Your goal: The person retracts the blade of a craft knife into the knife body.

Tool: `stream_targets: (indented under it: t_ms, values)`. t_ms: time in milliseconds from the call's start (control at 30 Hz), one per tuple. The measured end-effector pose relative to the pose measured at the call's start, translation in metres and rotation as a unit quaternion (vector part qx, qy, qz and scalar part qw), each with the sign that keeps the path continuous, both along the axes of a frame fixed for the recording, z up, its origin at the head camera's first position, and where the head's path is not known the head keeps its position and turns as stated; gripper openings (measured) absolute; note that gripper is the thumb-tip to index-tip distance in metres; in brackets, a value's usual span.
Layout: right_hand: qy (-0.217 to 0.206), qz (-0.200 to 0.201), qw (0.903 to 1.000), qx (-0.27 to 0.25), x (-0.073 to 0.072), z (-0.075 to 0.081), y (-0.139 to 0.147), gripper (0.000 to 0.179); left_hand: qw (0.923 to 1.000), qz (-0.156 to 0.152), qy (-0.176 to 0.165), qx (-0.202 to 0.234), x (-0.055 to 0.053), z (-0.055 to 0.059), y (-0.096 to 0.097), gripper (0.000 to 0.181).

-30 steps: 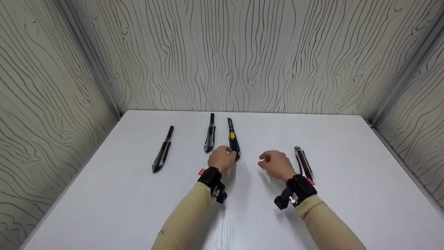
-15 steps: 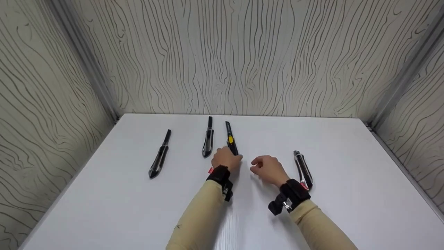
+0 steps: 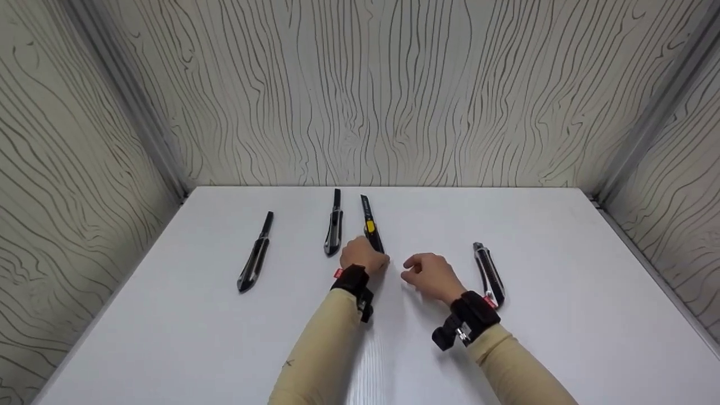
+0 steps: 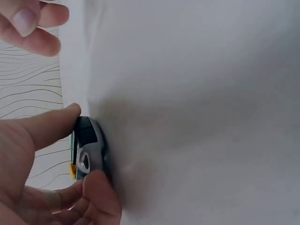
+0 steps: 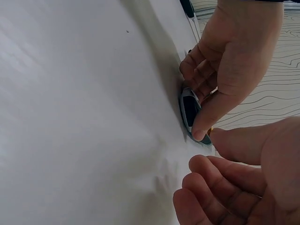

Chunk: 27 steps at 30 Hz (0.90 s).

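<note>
Left hand (image 3: 363,256) pinches the yellow-slider cutter (image 3: 370,226), near the middle of the far edge of the worktop (image 3: 540,219); right hand (image 3: 432,275) hovers beside, fingers apart. Grip looks made, lifting seems undone; three other cutters (image 3: 254,260) lie unheld.

no text is legible; the red wrist tags (image 3: 490,302) are too small to read.
</note>
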State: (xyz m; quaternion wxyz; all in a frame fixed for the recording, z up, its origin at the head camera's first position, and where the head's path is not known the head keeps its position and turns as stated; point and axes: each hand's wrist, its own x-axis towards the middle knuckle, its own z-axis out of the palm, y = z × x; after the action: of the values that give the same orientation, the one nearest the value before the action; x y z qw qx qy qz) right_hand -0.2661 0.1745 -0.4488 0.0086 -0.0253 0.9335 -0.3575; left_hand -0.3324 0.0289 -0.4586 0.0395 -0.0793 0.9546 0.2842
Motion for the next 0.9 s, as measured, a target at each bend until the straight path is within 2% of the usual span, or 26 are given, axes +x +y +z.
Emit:
stream_targets:
  t_ms: [100,233,500,767,900]
  values:
    - [-0.001,0.0,1.0,0.0,0.0021,-0.0009,-0.001,0.022,0.9999,-0.005,-0.005,-0.007,-0.0035,-0.0032,-0.0025,0.042]
    - [0.001,-0.002,1.0,0.004,0.0026,-0.0026,-0.0006,0.021,0.9998,-0.012,-0.008,-0.012,-0.0033,-0.0012,-0.0046,0.037]
    - [-0.009,-0.001,1.0,0.003,0.0038,-0.0036,0.0014,0.021,0.9999,-0.013,0.01,0.001,-0.0042,-0.0012,-0.0028,0.028]
    - [-0.026,-0.008,0.9996,0.005,0.0041,-0.0039,0.0032,0.021,0.9997,-0.023,-0.003,0.004,-0.0031,0.0033,-0.0026,0.033]
    - [-0.021,-0.005,0.9997,0.005,0.0043,-0.005,0.0044,0.021,0.9991,-0.034,-0.003,0.024,-0.002,0.006,-0.0037,0.032]
